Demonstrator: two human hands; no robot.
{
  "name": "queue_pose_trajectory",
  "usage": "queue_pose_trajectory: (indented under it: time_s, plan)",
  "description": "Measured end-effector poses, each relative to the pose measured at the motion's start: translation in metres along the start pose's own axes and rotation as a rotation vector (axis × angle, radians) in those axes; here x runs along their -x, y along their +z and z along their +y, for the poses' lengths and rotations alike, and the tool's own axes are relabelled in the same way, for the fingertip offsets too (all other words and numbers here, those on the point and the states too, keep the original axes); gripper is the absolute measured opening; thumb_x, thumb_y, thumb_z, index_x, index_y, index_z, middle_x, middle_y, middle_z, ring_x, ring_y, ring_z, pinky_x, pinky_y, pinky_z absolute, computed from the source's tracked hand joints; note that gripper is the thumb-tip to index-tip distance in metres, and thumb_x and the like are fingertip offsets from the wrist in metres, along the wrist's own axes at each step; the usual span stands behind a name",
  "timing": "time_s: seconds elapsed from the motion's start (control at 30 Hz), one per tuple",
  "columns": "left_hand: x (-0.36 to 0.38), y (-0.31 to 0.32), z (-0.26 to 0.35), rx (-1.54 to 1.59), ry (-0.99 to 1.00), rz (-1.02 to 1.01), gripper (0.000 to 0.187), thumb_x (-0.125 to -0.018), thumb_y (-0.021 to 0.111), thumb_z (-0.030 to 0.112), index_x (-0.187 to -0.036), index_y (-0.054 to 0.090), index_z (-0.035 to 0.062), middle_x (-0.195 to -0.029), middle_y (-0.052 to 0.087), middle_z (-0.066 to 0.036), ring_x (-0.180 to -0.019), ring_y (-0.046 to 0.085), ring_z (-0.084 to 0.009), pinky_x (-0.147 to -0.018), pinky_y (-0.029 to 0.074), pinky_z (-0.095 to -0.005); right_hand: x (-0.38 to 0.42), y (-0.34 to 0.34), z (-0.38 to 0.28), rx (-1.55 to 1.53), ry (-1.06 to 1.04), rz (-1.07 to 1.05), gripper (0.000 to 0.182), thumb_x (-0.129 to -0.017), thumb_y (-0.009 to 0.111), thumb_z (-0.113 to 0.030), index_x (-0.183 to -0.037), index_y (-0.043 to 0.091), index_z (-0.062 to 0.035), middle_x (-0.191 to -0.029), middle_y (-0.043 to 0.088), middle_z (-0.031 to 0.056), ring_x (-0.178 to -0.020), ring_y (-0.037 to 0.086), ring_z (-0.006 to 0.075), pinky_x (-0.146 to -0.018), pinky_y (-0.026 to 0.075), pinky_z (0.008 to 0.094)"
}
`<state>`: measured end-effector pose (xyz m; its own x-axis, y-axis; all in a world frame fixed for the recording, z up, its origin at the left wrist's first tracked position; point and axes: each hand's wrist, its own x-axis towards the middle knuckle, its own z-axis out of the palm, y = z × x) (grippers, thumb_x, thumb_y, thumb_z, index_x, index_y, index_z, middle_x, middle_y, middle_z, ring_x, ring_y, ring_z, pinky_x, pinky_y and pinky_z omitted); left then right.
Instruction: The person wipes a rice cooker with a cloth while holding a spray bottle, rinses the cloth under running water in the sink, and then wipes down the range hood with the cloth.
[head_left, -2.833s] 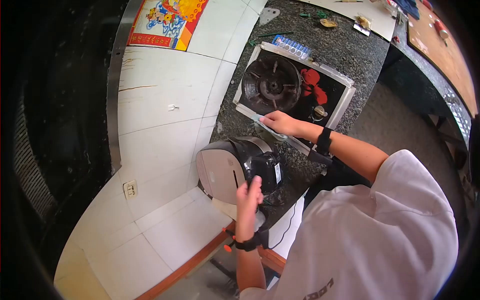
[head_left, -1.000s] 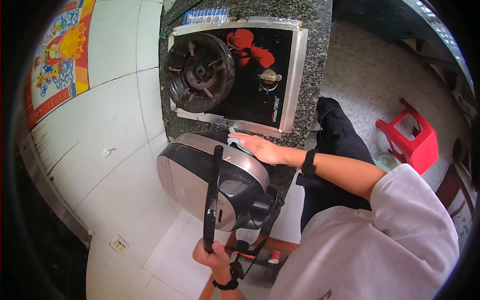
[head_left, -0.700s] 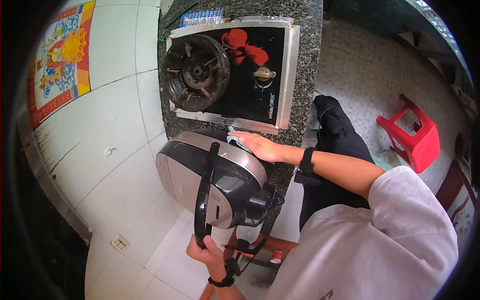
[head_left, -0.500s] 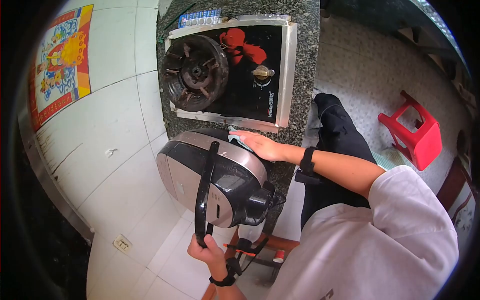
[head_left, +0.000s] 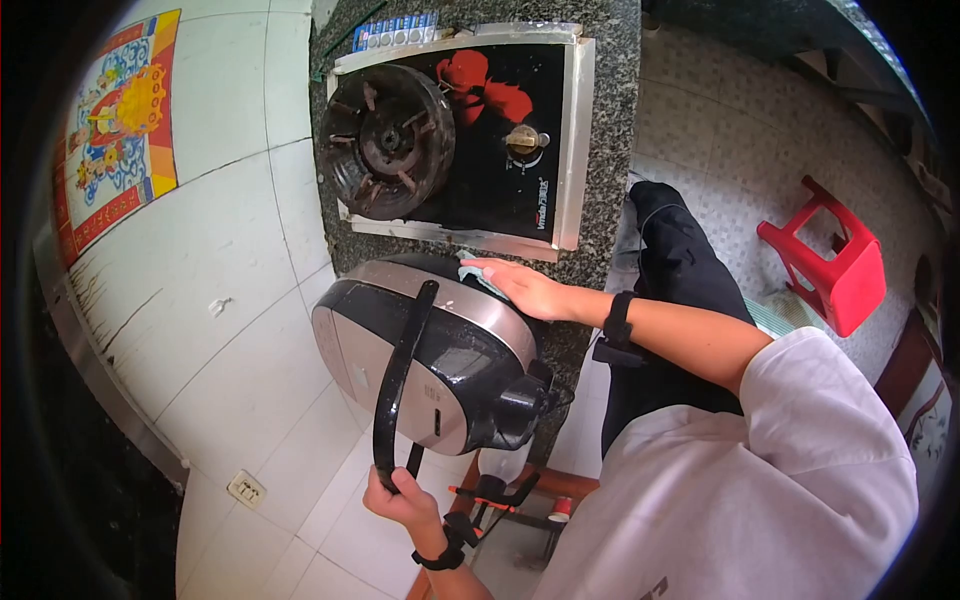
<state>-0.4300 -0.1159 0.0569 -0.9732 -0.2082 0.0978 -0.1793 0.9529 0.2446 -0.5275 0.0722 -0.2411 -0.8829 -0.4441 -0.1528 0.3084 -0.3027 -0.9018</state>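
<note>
A black and silver rice cooker [head_left: 400,290] stands tilted at the end of the granite counter, its glossy body partly wet or shiny. My left hand [head_left: 405,500] is closed round the lower end of its long black carrying handle [head_left: 395,395]. Against the cooker's rim, on the side toward the stove, my right hand [head_left: 525,288] presses a pale green cloth [head_left: 482,277]. Its fingers lie extended over the cloth, which is mostly hidden under the palm. The cooker's underside cannot be seen.
A gas stove [head_left: 505,140] with a round burner [head_left: 388,142] sits beside the cooker. Packaged coin batteries [head_left: 395,32] lie behind it. A red stool [head_left: 835,255] stands on the floor at right. A wall socket [head_left: 246,488] is at lower left.
My left hand and the cooker's handle have swung slightly left, away from the body of the cooker. My right hand and the cloth have barely shifted along the rim.
</note>
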Motion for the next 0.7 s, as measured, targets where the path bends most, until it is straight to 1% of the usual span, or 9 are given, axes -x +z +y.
queue_pose_trajectory:
  time_s: [0.13, 0.2, 0.27, 0.37, 0.47, 0.57, 0.63, 0.67, 0.7]
  plan:
    - [0.0, 0.0, -0.005, 0.033, -0.018, 0.006, 0.055, -0.095, 0.056, 0.048, -0.066, 0.044, 0.002, -0.052, 0.037, -0.005, -0.046, 0.036, -0.016, -0.046, 0.022, -0.0324, 0.008, 0.0, -0.003, -0.006, 0.027, -0.001, 0.053, -0.11, 0.024, -0.037, -0.148, 0.044, -0.004, -0.15, 0.047, 0.0188, -0.141, 0.04, 0.0331, -0.119, 0.028, 0.0386]
    - [0.0, 0.001, -0.005, 0.04, -0.022, 0.018, 0.054, -0.095, 0.055, 0.047, -0.066, 0.044, 0.0019, -0.052, 0.036, -0.005, -0.046, 0.035, -0.0164, -0.046, 0.021, -0.0332, 0.031, 0.008, -0.002, 0.021, -0.02, 0.128, 0.054, -0.111, 0.023, -0.037, -0.149, 0.041, -0.0044, -0.152, 0.043, 0.019, -0.145, 0.035, 0.0331, -0.121, 0.024, 0.04]
    - [-0.002, 0.001, -0.005, 0.038, -0.018, 0.018, 0.054, -0.095, 0.055, 0.046, -0.066, 0.044, 0.0018, -0.052, 0.035, -0.005, -0.046, 0.034, -0.0165, -0.046, 0.021, -0.0336, 0.062, 0.016, -0.001, 0.055, -0.025, 0.148, 0.056, -0.11, 0.018, -0.035, -0.155, 0.031, -0.0041, -0.159, 0.031, 0.0196, -0.15, 0.023, 0.0358, -0.124, 0.015, 0.0435]
    - [-0.002, 0.001, -0.005, 0.041, -0.012, 0.018, 0.053, -0.095, 0.055, 0.045, -0.067, 0.045, 0.0014, -0.052, 0.035, -0.005, -0.046, 0.034, -0.0163, -0.047, 0.02, -0.034, 0.097, 0.036, -0.009, 0.127, 0.027, 0.215, 0.057, -0.11, 0.015, -0.036, -0.158, 0.022, -0.0063, -0.163, 0.022, 0.0184, -0.152, 0.016, 0.0371, -0.124, 0.013, 0.0437]
    - [0.003, 0.004, -0.008, 0.055, -0.037, 0.017, 0.05, -0.095, 0.054, 0.042, -0.067, 0.046, 0.0009, -0.052, 0.035, -0.004, -0.047, 0.034, -0.0151, -0.047, 0.02, -0.0335, 0.073, 0.027, -0.005, 0.11, -0.046, 0.192, 0.056, -0.11, 0.017, -0.036, -0.157, 0.027, -0.007, -0.161, 0.027, 0.0186, -0.15, 0.02, 0.038, -0.124, 0.015, 0.0442]
    - [0.008, 0.001, -0.006, 0.062, -0.097, 0.015, 0.047, -0.095, 0.053, 0.039, -0.067, 0.045, 0.0011, -0.053, 0.035, -0.002, -0.048, 0.033, -0.0128, -0.047, 0.02, -0.0322, 0.018, 0.01, -0.002, 0.149, -0.19, 0.118, 0.05, -0.11, 0.026, -0.035, -0.147, 0.048, -0.0092, -0.15, 0.047, 0.0184, -0.142, 0.036, 0.0376, -0.121, 0.023, 0.0455]
    - [0.002, 0.003, -0.004, 0.081, -0.134, 0.051, 0.044, -0.096, 0.051, 0.032, -0.066, 0.042, 0.0021, -0.054, 0.034, 0.001, -0.05, 0.033, -0.0101, -0.047, 0.022, -0.03, -0.019, 0.003, -0.005, 0.053, -0.125, -0.011, 0.049, -0.11, 0.027, -0.034, -0.145, 0.051, -0.0104, -0.147, 0.05, 0.0177, -0.139, 0.04, 0.0359, -0.119, 0.027, 0.0441]
    - [-0.003, 0.001, -0.012, 0.065, -0.13, 0.044, 0.044, -0.103, 0.048, 0.026, -0.065, 0.035, 0.0072, -0.059, 0.034, 0.001, -0.054, 0.03, -0.0075, -0.049, 0.021, -0.0263, -0.026, 0.003, -0.003, -0.017, -0.105, -0.068, 0.049, -0.11, 0.027, -0.034, -0.145, 0.051, -0.0106, -0.146, 0.05, 0.0177, -0.138, 0.041, 0.0354, -0.119, 0.028, 0.0438]
    - [-0.012, 0.0, -0.013, 0.053, -0.134, 0.064, 0.045, -0.104, 0.046, 0.029, -0.065, 0.036, 0.0073, -0.059, 0.034, 0.001, -0.054, 0.03, -0.0079, -0.049, 0.021, -0.0263, -0.021, 0.004, -0.002, -0.027, -0.109, -0.056, 0.049, -0.11, 0.027, -0.034, -0.145, 0.051, -0.0106, -0.146, 0.05, 0.0177, -0.138, 0.041, 0.0354, -0.119, 0.028, 0.0438]
